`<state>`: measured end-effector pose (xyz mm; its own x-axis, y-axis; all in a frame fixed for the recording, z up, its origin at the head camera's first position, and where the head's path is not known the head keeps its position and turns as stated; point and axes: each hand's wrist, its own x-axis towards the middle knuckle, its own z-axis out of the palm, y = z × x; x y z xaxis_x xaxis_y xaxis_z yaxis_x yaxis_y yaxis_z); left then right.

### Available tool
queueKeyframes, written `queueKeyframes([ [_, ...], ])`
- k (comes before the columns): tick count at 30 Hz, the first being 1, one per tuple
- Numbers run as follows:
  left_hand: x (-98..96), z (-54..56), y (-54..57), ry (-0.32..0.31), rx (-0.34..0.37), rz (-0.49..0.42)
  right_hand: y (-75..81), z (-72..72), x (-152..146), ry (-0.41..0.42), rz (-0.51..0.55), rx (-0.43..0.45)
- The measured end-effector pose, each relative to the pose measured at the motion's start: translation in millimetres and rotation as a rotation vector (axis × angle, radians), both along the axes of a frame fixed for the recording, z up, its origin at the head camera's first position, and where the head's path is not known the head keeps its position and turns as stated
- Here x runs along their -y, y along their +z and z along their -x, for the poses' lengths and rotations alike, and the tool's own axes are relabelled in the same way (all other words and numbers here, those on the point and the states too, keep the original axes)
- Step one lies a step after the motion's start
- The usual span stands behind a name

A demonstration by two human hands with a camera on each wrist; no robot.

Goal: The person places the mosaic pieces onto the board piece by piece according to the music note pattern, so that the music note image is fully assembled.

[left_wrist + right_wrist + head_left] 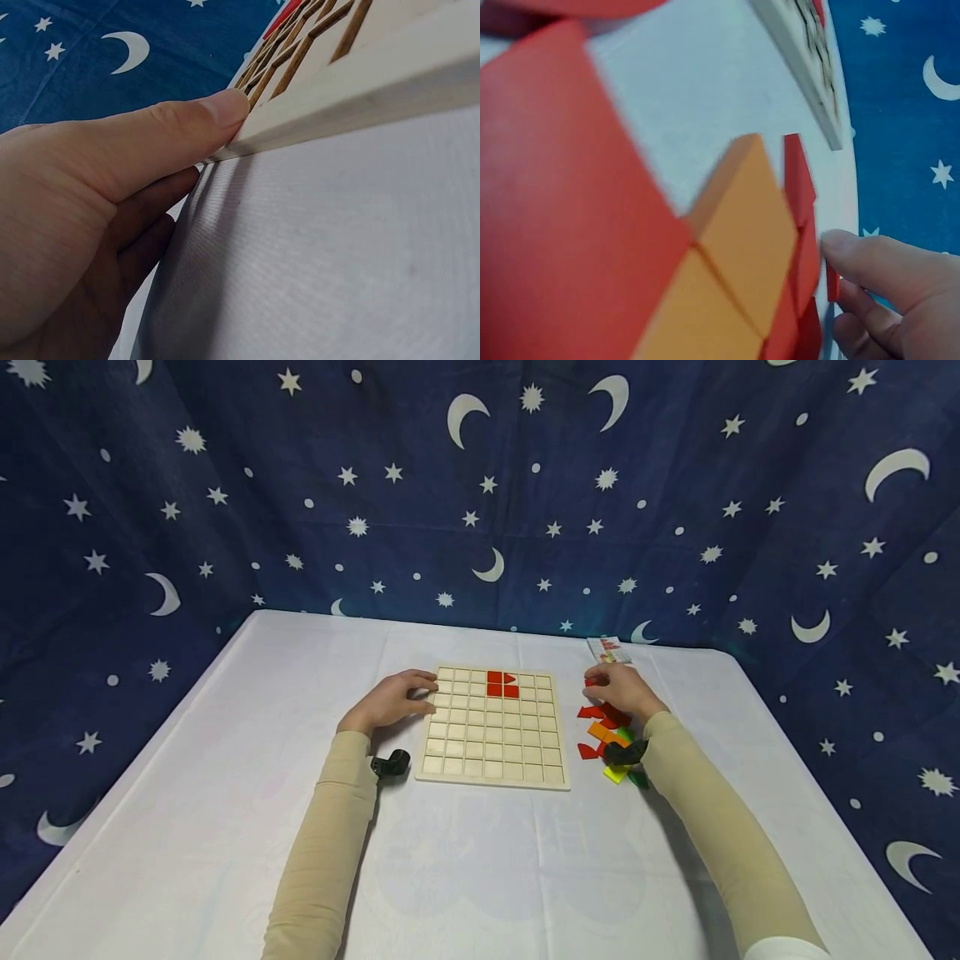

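- A small red tile (832,283) is pinched between the thumb and fingers of the right hand (619,687); the right wrist view shows it nearly edge-on, so its full shape is hidden. It is to the right of the board, apart from it, near the printed card.
- The wooden grid board (475,743) lies flat on the table, its face divided into square cells by grooves.
- The left hand (390,700) touches the board's left edge, thumb and fingers spread apart along it; in the left wrist view the thumb tip rests on the rim.
- Near the board's far edge, four red pieces (494,690) sit in a two-by-two block: three squares and, at far right, a pointed one.
- Right of the board lies a loose pile: red pieces (588,712), orange diamonds (744,232), a yellow piece (615,775) and green pieces (639,779), partly covered by the right wrist's black device (626,752).
- Beyond the right hand lies the printed card (603,649).
- A white cloth (225,777) covers the table.
- Around it hangs a navy curtain (420,427) with pale moons and stars.
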<state>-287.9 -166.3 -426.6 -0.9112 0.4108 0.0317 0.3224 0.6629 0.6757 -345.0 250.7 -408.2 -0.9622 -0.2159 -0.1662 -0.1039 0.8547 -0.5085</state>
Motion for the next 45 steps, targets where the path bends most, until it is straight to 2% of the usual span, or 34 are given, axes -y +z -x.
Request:
queueKeyframes([
  [9, -0.5, 0.8, 2.0, 0.007, -0.003, 0.005, 0.8, 1.4, -2.5, 0.019, 0.018, -0.003],
  [14, 0.4, 1.0, 1.8, 0.004, -0.007, 0.006, -1.7, 1.8, 1.1, 0.023, 0.028, -0.033],
  [19, 1.3, 1.1, 2.3, -0.001, -0.003, 0.007, -0.9, -0.8, 17.1, 0.064, 0.027, -0.069],
  [28, 0.6, 1.3, 5.2, -0.009, -0.021, 0.035, 11.1, -7.6, 55.5, 0.202, 0.016, -0.102],
  [36, -1.3, 0.0, 6.9, -0.003, -0.001, 0.048, 10.8, -9.3, 73.7, 0.259, -0.001, -0.119],
  [45, -3.4, -1.4, 6.6, -0.009, 0.011, 0.054, 9.1, -11.7, 85.0, 0.284, -0.018, -0.131],
])
